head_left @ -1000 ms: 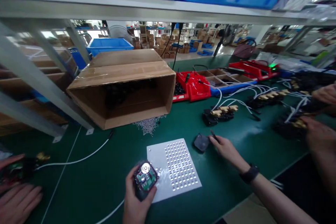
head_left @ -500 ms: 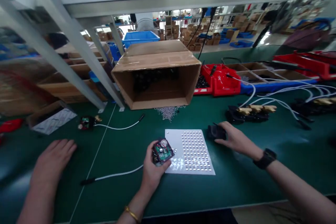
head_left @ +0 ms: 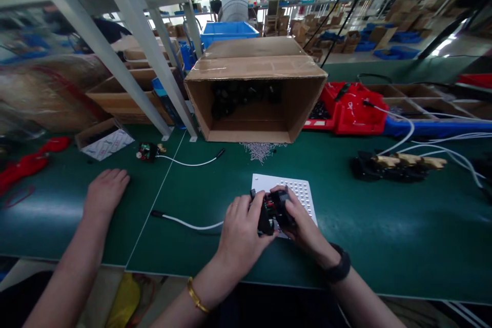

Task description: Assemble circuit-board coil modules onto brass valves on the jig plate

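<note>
Where half a second ago the right hand [head_left: 298, 220] lay apart on a black cover, both hands now clasp the black module [head_left: 272, 211] over the white perforated plate [head_left: 303, 192], left hand [head_left: 240, 230] gripping too, near the desk's front edge.

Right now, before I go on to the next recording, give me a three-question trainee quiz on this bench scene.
1. True or false: both of the wearer's hands, left hand and right hand, grip the same small black device.
2. Multiple choice: what lies under the device? A) a white perforated plate B) a blue bin C) a red tray
3. Fill in: the cardboard box lies on its side, with its opening facing the ____.

Key
1. True. Both hands' fingers close around it.
2. A.
3. Wearer. Dark parts show at the back of it, and a pile of small metal pins lies on the green mat just in front.
</note>
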### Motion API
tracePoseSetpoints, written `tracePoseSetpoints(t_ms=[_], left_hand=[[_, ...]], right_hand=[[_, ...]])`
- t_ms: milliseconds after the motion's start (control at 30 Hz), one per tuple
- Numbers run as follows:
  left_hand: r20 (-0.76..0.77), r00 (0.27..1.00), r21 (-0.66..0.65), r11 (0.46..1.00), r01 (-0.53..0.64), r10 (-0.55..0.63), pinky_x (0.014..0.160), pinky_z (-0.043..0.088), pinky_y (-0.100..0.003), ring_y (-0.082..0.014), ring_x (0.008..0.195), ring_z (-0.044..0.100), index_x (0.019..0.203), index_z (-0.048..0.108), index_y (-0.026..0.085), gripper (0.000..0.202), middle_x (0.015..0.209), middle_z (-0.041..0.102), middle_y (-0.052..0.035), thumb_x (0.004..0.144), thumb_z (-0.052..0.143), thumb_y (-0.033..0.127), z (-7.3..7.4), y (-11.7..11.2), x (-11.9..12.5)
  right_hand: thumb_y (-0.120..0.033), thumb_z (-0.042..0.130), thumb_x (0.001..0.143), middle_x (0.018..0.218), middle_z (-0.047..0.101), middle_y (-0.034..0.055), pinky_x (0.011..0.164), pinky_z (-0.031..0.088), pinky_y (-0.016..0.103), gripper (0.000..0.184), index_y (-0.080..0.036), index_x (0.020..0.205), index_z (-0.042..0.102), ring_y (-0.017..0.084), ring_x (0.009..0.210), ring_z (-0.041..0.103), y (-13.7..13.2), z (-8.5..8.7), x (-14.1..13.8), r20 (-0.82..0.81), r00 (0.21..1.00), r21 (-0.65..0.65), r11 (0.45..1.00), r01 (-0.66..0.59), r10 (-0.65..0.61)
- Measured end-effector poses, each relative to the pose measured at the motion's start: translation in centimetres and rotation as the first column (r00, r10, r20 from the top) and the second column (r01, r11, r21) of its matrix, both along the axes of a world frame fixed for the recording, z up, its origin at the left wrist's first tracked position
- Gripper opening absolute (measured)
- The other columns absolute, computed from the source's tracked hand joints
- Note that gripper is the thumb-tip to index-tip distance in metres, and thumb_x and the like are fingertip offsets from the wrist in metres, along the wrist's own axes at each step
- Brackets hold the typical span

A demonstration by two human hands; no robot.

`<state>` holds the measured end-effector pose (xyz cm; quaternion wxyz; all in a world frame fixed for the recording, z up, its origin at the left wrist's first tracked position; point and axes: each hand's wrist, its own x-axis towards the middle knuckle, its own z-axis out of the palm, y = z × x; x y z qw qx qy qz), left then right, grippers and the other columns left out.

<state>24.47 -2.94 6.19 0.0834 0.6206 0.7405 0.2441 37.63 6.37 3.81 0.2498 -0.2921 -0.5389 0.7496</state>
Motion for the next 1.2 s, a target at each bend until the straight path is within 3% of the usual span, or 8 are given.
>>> tracePoseSetpoints(t_ms=[67,133,300,433,600,767,933,1200], left_hand=[[0.019,1.0,-0.017,1.0,0.0,0.0,0.084,0.044,-0.045,-0.0274,0.095,0.049,0.125,0.04,0.019,0.068,0.103,0.054,-0.008,0.065,0.071,0.029,0.0,0.0,0.0],[0.071,0.997,-0.008,1.0,-0.006,0.006,0.083,0.045,-0.044,-0.0271,0.094,0.049,0.122,0.042,0.019,0.067,0.101,0.054,-0.0074,0.063,0.073,0.03,0.0,0.1,0.0],[0.226,0.974,0.079,0.997,-0.016,-0.003,0.084,0.043,-0.041,-0.0247,0.094,0.05,0.123,0.04,0.022,0.068,0.104,0.054,-0.0062,0.062,0.069,0.019,-0.7,0.5,-0.1],[0.455,0.89,0.145,0.988,-0.051,-0.02,0.089,0.041,-0.041,-0.0243,0.101,0.049,0.116,0.043,0.025,0.065,0.109,0.052,-0.0046,0.058,0.071,0.015,-3.1,0.9,-0.7],[0.801,0.597,0.149,0.982,-0.117,-0.05,0.095,0.039,-0.039,-0.0239,0.109,0.049,0.116,0.032,0.021,0.073,0.121,0.045,-0.01,0.059,0.077,0.03,-6.6,0.8,-1.9],[0.926,0.344,0.157,0.987,0.027,-0.156,0.093,0.039,-0.037,-0.0269,0.11,0.05,0.123,0.032,0.019,0.085,0.117,0.052,-0.0123,0.059,0.062,0.067,-6.2,0.9,-3.4],[0.922,0.386,0.058,0.995,-0.085,-0.021,0.081,0.043,-0.03,-0.0203,0.092,0.055,0.105,0.054,0.018,0.04,0.099,0.059,-0.0054,0.081,0.051,0.049,-5.4,1.6,-3.4],[0.945,0.322,0.105,0.985,-0.136,-0.056,0.083,0.041,-0.029,-0.0189,0.093,0.053,0.104,0.057,0.018,0.031,0.099,0.058,-0.0043,0.085,0.047,0.041,-6.0,1.6,-2.8]], right_hand=[[-0.045,0.04,0.09,0.106,0.052,0.0048,0.07,0.048,0.027,0.034,-0.024,0.116,0.044,0.018,0.088,0.055,-0.2,0.5,0.2,0.044,0.999,0.29,0.956,-0.036,0.024],[-0.041,0.038,0.091,0.116,0.049,0.0073,0.094,0.037,0.036,0.034,-0.022,0.119,0.041,0.023,0.11,0.045,-0.5,0.8,0.2,0.099,0.995,0.499,0.864,-0.061,0.013],[-0.036,0.039,0.09,0.115,0.051,0.0112,0.091,0.038,0.041,0.037,-0.019,0.122,0.037,0.025,0.103,0.05,-1.1,0.9,-0.5,0.316,0.946,0.624,0.765,-0.157,-0.064],[-0.037,0.052,0.083,0.124,0.047,0.0121,0.093,0.038,0.043,0.054,-0.019,0.13,0.032,0.027,0.111,0.047,-0.6,0.4,-0.5,0.308,0.95,0.56,0.818,-0.13,-0.059],[-0.046,0.063,0.076,0.104,0.062,0.0099,0.084,0.045,0.04,0.046,-0.017,0.111,0.053,0.026,0.097,0.057,-0.3,-1.1,-0.7,0.195,0.979,0.14,0.986,-0.087,0.058],[-0.042,0.071,0.07,0.098,0.064,0.0091,0.078,0.047,0.038,0.047,-0.016,0.107,0.056,0.027,0.096,0.058,-0.7,-1.6,-1.1,0.19,0.981,0.104,0.993,-0.056,0.035],[-0.042,0.07,0.07,0.102,0.063,0.0099,0.072,0.049,0.037,0.047,-0.016,0.107,0.056,0.027,0.093,0.059,-0.8,-1.2,-1.1,0.272,0.962,0.148,0.988,-0.035,-0.007],[-0.038,0.07,0.068,0.099,0.063,0.0107,0.068,0.05,0.035,0.045,-0.014,0.103,0.055,0.027,0.091,0.059,-1.1,-1.0,-1.6,0.298,0.953,0.164,0.986,0.012,-0.061]])
